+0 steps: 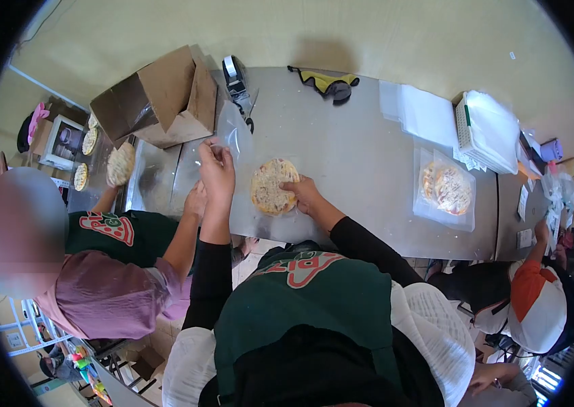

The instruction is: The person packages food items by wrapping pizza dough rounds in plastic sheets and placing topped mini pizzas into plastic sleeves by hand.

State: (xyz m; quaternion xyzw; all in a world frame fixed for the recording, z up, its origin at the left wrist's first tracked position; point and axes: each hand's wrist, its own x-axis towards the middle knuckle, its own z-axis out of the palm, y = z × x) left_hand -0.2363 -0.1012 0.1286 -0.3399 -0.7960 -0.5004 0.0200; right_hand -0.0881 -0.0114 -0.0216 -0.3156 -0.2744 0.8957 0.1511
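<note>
My right hand (pixel 308 195) grips the near right side of a small round pizza (pixel 272 184), thumb on top, just above the steel table. The pizza has a pale, crumbly topping with darker bits. Raised to the left, my left hand (pixel 217 171) has its fingers pinched together at the edge of a clear plastic bag (pixel 235 130). The bag is thin and its outline is hard to follow against the table. A co-worker's hand (pixel 195 200) is right beside my left wrist.
An open cardboard box (pixel 165 102) stands at the back left, beside a tape dispenser (pixel 235 78). A yellow and black strapped item (pixel 328 83) lies at the back. Bagged pizzas (pixel 444 186), plastic sheets (pixel 426 115) and a white basket (pixel 465 125) are on the right. Co-workers stand at both sides.
</note>
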